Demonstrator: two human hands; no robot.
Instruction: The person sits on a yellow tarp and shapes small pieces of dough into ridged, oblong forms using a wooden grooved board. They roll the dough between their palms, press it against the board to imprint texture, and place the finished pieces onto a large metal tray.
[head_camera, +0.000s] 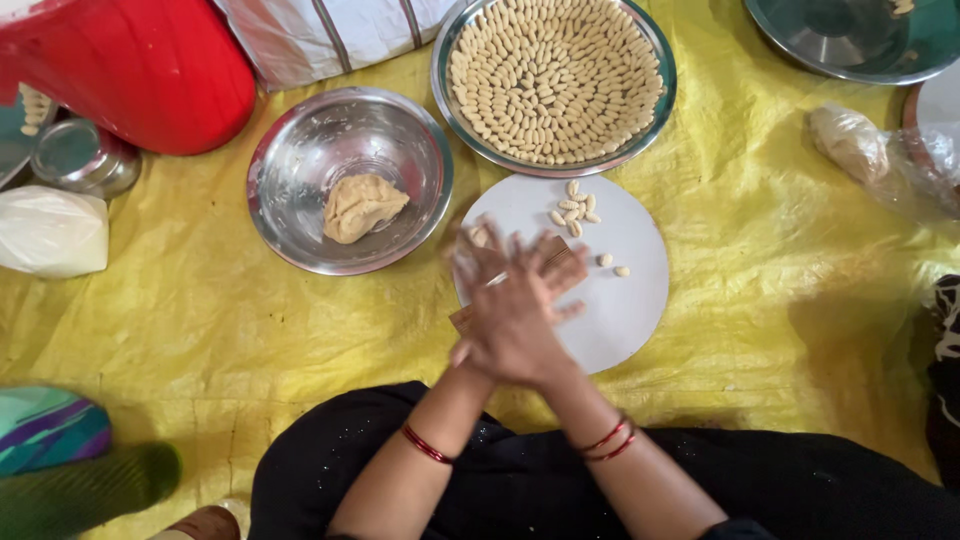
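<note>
Under the palms: the left hand (505, 335) lies over the right hand (520, 275), pressed flat together and blurred — whether a bit of dough sits between them is hidden.
Grip: neither hand is clamped round anything I can see; fingers are spread, not curled.
Step in hand: by my judgement, rolling a small piece between the palms into an oblong pellet, above the near edge of the white round board (620, 300).
Just past the fingertips: a small cluster of finished pellets (574, 210) on the board's far part, with two strays to the right of the hands.
Left of the hands: a steel bowl (300, 150) holding the dough lump (362, 206), close by but not touched.
Beyond the board: a wide steel tray (650, 110) packed with rows of pellets.
Next move calls for: parting the palms gently over the board so the piece drops beside the cluster — then a reach left for a fresh pinch of dough.
Underneath all: a yellow sheet (760, 260).
</note>
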